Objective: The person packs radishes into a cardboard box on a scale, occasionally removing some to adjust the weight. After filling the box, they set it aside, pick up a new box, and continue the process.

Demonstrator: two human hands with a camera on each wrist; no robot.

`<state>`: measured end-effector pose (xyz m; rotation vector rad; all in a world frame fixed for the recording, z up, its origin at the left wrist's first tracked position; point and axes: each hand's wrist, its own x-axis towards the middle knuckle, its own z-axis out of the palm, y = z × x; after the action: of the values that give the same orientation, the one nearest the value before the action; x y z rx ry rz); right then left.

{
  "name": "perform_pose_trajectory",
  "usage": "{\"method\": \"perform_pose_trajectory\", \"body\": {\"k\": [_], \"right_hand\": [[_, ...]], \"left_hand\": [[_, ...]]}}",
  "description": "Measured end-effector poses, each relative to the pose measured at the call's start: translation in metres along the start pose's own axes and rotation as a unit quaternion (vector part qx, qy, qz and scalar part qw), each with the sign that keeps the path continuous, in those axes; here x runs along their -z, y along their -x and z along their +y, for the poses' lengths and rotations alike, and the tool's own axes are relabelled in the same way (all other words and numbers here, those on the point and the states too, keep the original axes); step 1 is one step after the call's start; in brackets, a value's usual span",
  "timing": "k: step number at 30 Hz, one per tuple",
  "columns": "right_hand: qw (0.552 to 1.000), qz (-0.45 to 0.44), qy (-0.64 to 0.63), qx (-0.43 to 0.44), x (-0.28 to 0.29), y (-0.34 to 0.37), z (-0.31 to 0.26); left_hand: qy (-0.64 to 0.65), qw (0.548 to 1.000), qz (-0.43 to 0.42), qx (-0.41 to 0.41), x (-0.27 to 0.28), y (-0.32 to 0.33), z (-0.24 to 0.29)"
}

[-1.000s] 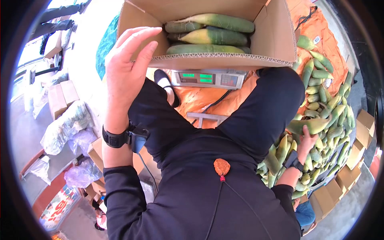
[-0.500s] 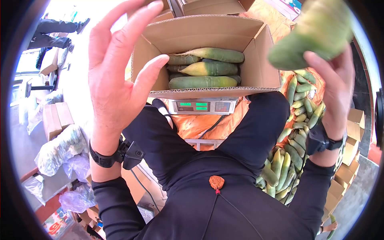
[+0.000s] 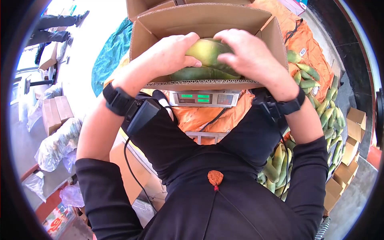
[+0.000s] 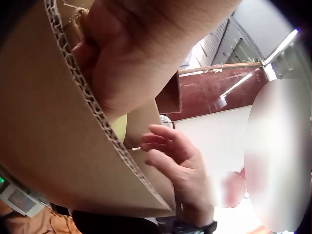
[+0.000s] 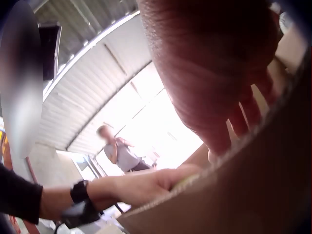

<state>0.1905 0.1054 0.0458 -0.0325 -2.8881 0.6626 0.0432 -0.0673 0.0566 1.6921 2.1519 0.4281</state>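
Seemingly boxing a radish [image 3: 207, 51]: left hand [image 3: 171, 55] pinching one end, right hand [image 3: 253, 57] grip loosely spread; next calls for aligning, releasing.

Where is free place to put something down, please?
Bare orange sheet shows between the box, the black cable and the radish pile. A smaller patch lies between scale and metal stand, crossed by a cord. Crowded: inside the box, where left hand and right hand flank the top radish.

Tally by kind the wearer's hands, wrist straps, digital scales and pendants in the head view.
Left hand and right hand, both bare: 2
Black wrist straps: 2
Silver-white digital scale: 1
Rough reddish-brown pendant: 1
Total: 6
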Motion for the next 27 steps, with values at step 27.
{"method": "perform_pose_trajectory", "body": {"k": [27], "right_hand": [[0.803, 0.315, -0.418, -0.285, 0.031, 0.100, 0.070]], "left_hand": [[0.098, 0.879, 0.323, 0.337, -0.014, 0.211, 0.019]]}}
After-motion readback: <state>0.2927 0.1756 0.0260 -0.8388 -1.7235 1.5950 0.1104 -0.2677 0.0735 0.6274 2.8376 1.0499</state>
